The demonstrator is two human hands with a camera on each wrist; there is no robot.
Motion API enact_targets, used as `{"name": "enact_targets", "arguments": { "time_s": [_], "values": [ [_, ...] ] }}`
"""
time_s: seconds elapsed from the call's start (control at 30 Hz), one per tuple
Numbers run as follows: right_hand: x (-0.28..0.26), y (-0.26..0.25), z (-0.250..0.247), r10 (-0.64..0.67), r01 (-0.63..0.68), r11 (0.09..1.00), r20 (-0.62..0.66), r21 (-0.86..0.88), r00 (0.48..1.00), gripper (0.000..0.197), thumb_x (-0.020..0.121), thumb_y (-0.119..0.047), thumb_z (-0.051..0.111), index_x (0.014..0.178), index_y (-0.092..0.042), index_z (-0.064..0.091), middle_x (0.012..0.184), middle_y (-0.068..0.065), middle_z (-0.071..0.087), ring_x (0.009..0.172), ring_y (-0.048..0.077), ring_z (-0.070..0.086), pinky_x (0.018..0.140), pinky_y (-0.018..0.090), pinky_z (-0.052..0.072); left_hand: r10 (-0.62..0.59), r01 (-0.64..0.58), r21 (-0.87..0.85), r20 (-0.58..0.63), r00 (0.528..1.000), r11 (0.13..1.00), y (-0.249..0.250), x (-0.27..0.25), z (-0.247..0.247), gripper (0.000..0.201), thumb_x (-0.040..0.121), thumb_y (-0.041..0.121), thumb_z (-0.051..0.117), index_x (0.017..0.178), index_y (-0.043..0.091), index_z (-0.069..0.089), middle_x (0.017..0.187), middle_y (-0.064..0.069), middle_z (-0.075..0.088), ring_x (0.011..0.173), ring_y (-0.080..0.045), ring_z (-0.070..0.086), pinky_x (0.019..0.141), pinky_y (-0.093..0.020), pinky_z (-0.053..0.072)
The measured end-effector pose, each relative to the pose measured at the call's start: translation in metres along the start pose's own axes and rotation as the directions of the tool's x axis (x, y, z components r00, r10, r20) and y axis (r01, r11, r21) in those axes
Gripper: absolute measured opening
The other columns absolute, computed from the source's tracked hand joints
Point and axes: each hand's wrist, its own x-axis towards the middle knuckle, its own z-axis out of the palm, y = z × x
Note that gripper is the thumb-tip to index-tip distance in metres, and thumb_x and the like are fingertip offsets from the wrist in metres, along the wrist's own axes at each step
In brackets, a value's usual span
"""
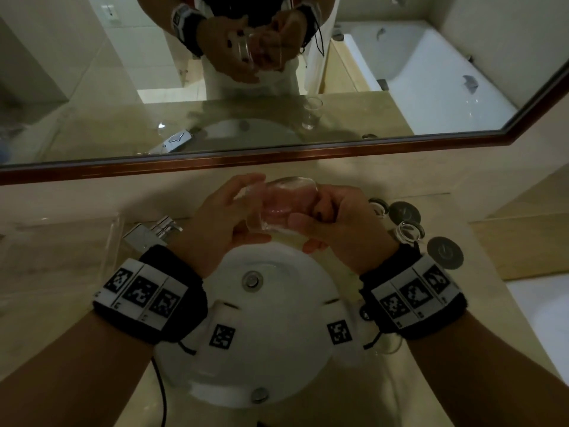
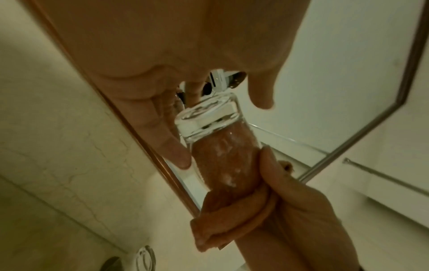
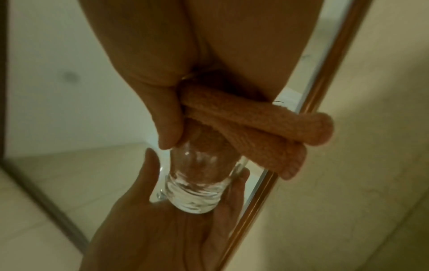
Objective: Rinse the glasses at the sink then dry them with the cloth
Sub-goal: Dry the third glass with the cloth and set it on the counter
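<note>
Above the white sink I hold one clear glass on its side between both hands. My left hand cups the thick base of the glass, thumb on one side and fingers on the other. A pink cloth is stuffed into the glass. My right hand grips the bunched cloth at the mouth, with the thumb lying on the outside of the glass wall. The rim is hidden by the right hand.
Two more glasses and round grey coasters sit on the counter at the right. Another glass stands by my right wrist. The chrome tap and a clear tray are at the left; the mirror is just behind.
</note>
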Motion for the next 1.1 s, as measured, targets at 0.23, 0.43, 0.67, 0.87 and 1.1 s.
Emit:
{"name": "enact_targets", "arguments": {
  "time_s": [0.23, 0.43, 0.67, 0.87, 1.1],
  "values": [
    [-0.003, 0.002, -0.003, 0.064, -0.064, 0.996, 0.003, 0.066, 0.998, 0.046, 0.085, -0.018, 0.074, 0.099, 0.022, 0.057, 0.063, 0.027, 0.061, 0.046, 0.035, 0.058, 0.044, 0.031, 0.048, 0.303, -0.307, 0.298, 0.061, 0.951, 0.904, 0.0, -0.003, 0.0, 0.044, 0.075, 0.001, 0.081, 0.114, 0.014, 0.067, 0.111, -0.007, 0.07, 0.094, -0.012, 0.071, 0.073, -0.022, 0.058],
    [-0.005, 0.005, -0.005, 0.042, -0.039, 0.993, -0.026, 0.114, 0.999, 0.043, 0.082, -0.019, 0.076, 0.097, 0.018, 0.06, 0.071, 0.037, 0.059, 0.044, 0.026, 0.063, 0.04, 0.027, 0.047, 0.367, -0.376, 0.269, 0.086, 0.926, 0.887, -0.006, 0.001, -0.002, 0.067, 0.063, 0.004, 0.089, 0.123, 0.017, 0.062, 0.126, 0.004, 0.066, 0.111, -0.012, 0.067, 0.082, -0.024, 0.057],
    [-0.004, 0.006, 0.0, -0.125, 0.121, 0.988, -0.037, -0.099, 0.991, 0.032, 0.078, -0.032, 0.078, 0.096, -0.007, 0.071, 0.082, 0.034, 0.063, 0.074, 0.049, 0.063, 0.068, 0.056, 0.058, -0.119, 0.124, 0.07, -0.08, 0.99, 0.99, 0.002, 0.004, 0.012, 0.06, 0.078, 0.064, 0.05, 0.109, 0.017, 0.069, 0.084, -0.009, 0.077, 0.068, -0.024, 0.075, 0.055, -0.03, 0.059],
    [-0.005, -0.001, -0.006, 0.036, -0.035, 0.997, -0.01, 0.065, 0.999, 0.004, 0.08, -0.029, 0.077, 0.083, -0.028, 0.08, 0.058, 0.012, 0.069, 0.051, 0.05, 0.055, 0.044, 0.032, 0.048, 0.331, -0.333, 0.327, 0.065, 0.941, 0.884, -0.009, 0.003, 0.002, 0.04, 0.077, 0.005, 0.08, 0.113, 0.009, 0.063, 0.11, 0.0, 0.069, 0.095, -0.016, 0.072, 0.077, -0.028, 0.06],
    [-0.003, 0.008, -0.006, -0.042, 0.044, 0.999, -0.077, 0.022, 0.996, 0.01, 0.079, -0.02, 0.079, 0.085, -0.013, 0.076, 0.067, 0.033, 0.062, 0.049, 0.043, 0.056, 0.043, 0.034, 0.052, 0.272, -0.269, 0.143, -0.005, 0.962, 0.953, -0.008, 0.008, 0.005, 0.05, 0.072, 0.023, 0.087, 0.115, 0.019, 0.062, 0.122, -0.001, 0.066, 0.099, -0.009, 0.071, 0.078, -0.026, 0.058]
  ]
}}
